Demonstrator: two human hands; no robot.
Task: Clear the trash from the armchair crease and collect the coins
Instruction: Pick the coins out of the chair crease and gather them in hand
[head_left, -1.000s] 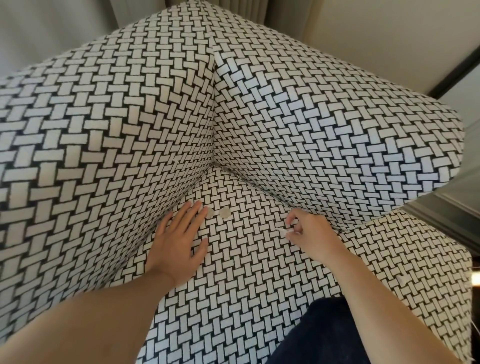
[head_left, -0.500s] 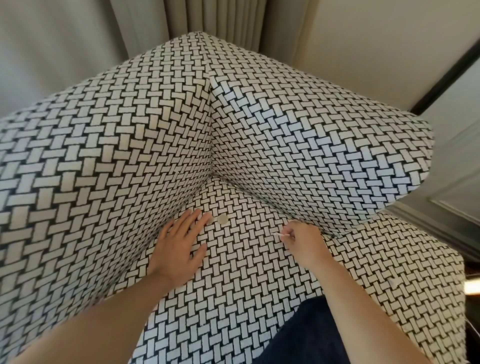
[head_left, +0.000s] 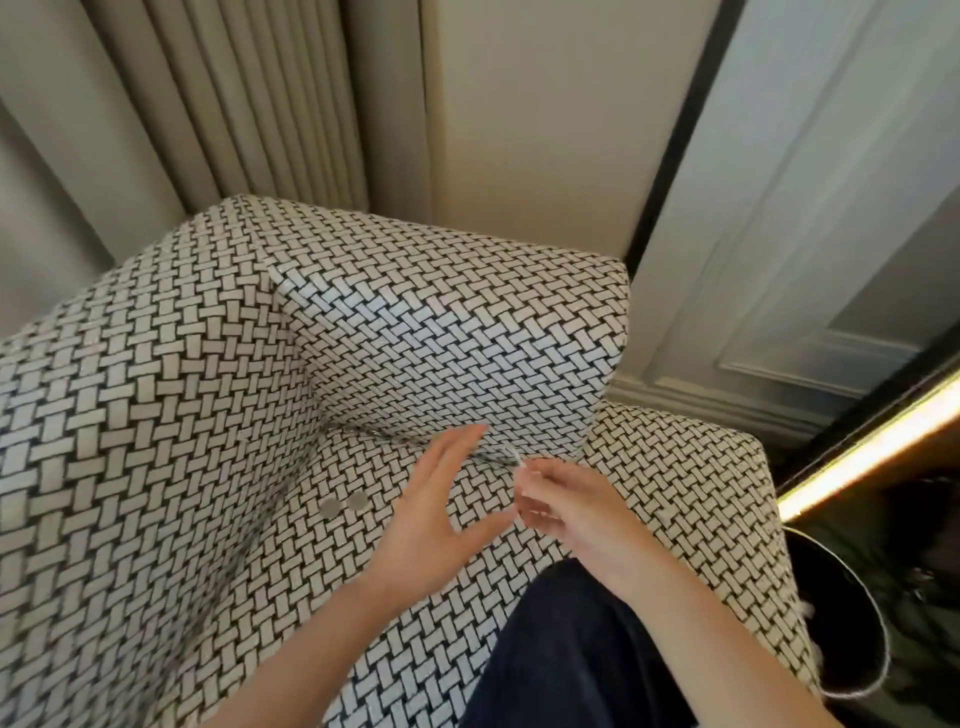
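White thin scrap of trash (head_left: 515, 460) pinched at the fingertips (head_left: 540, 470) of the right hand (head_left: 576, 514), fingers curled. Left hand (head_left: 431, 514) flat, fingers straight, holding nothing. Two round silver coins (head_left: 343, 504) lie side by side on the black-and-white woven armchair seat (head_left: 260, 571). Suggest: keep the pinch firm and carry to the dark round bin (head_left: 831, 613).

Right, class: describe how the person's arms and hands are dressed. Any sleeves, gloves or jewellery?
No sleeves show: the left hand and right hand lead into arms bare to the frame's edge, with no gloves, ring, watch or bracelet visible.
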